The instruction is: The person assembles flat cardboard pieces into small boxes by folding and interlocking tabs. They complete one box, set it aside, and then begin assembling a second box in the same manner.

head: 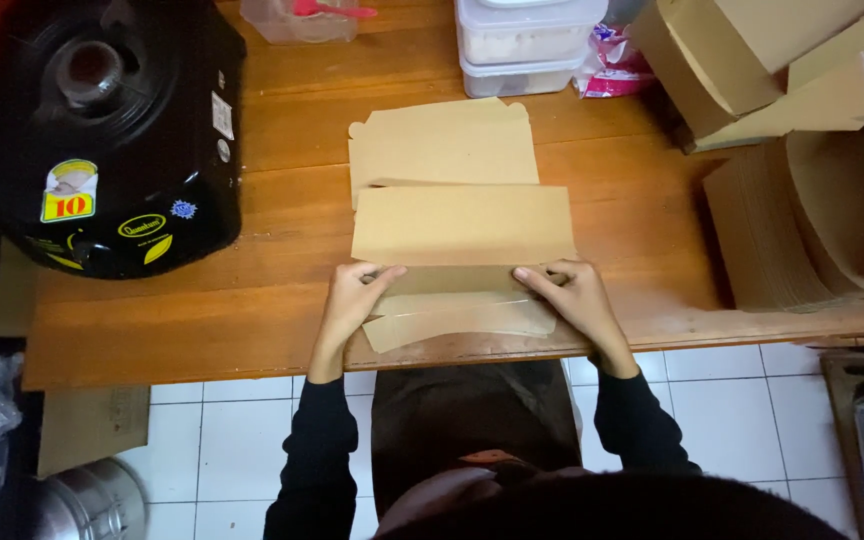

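Observation:
A flat brown cardboard box blank (457,205) lies on the wooden table (202,320) in front of me, partly folded, with its near flap (457,318) at the table's front edge. My left hand (357,295) pinches the blank's near left corner. At the near right corner my right hand (572,300) presses on the fold, fingers pointing inward. Both arms wear black sleeves.
A black round appliance (112,130) with stickers stands at the left. Stacked clear plastic containers (522,45) sit at the back. Folded cardboard boxes (752,60) and a thick stack of flat blanks (802,220) fill the right side. White tiled floor (732,410) shows below.

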